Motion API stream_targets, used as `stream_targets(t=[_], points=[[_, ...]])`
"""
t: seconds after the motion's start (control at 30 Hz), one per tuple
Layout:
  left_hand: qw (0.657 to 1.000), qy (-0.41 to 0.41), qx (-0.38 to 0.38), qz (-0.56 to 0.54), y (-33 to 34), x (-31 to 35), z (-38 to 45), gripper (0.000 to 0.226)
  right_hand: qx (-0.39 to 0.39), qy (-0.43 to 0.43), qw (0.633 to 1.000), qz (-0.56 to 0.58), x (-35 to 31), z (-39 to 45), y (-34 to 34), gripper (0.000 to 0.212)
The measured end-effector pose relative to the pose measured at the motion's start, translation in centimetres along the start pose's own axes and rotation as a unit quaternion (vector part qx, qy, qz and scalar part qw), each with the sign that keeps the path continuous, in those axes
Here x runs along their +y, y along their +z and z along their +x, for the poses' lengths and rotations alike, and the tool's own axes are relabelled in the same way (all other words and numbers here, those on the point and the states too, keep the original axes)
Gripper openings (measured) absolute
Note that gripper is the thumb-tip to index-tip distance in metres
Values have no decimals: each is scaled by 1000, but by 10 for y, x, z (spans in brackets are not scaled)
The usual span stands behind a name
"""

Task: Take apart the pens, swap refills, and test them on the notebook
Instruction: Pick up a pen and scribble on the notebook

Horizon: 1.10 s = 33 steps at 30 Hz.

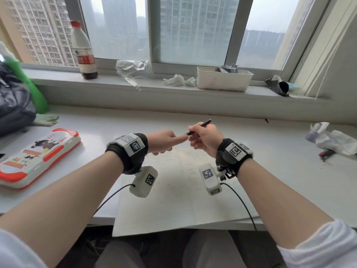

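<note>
Around the open notebook (pixel 179 200) bare counter (pixel 280 171) is seen on both sides. To its left a pencil case (pixel 36 157) is lying, and further left a backpack (pixel 13 105). Far to its right the way is blocked by crumpled paper (pixel 334 139).

head-worn view, down over desk (pixel 96 120)

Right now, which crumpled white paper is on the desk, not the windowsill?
The crumpled paper at the desk's far right, beside a small lilac bottle. The other wad, the tissue, lies up on the windowsill next to the white tub.
</note>
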State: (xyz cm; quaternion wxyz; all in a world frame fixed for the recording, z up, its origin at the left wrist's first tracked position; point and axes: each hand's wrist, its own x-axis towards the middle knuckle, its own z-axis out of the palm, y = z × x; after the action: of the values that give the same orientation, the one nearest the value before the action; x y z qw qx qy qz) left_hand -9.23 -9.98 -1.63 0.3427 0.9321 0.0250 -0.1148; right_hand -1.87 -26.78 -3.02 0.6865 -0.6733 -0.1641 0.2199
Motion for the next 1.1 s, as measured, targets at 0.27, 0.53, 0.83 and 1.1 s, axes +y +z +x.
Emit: stream_targets(t=[0.27, 0.53, 0.83, 1.1], points=[[991, -104, -34, 82, -8, -69, -13, 27, -16, 73, 991, -115, 25, 1, -6, 10], [985, -100, -27, 141, -3, -71, -8, 21, -22, 80, 981, -176, 48, -7, 24, 6], [986, -106, -39, 120, -3, -70, -3, 18, 20, 111, 982, -153, 48, -10, 15, 6], [987, -105, -43, 110, -4, -70, -4, 21, 3, 84, 977, -198, 41, -19, 13, 9]])
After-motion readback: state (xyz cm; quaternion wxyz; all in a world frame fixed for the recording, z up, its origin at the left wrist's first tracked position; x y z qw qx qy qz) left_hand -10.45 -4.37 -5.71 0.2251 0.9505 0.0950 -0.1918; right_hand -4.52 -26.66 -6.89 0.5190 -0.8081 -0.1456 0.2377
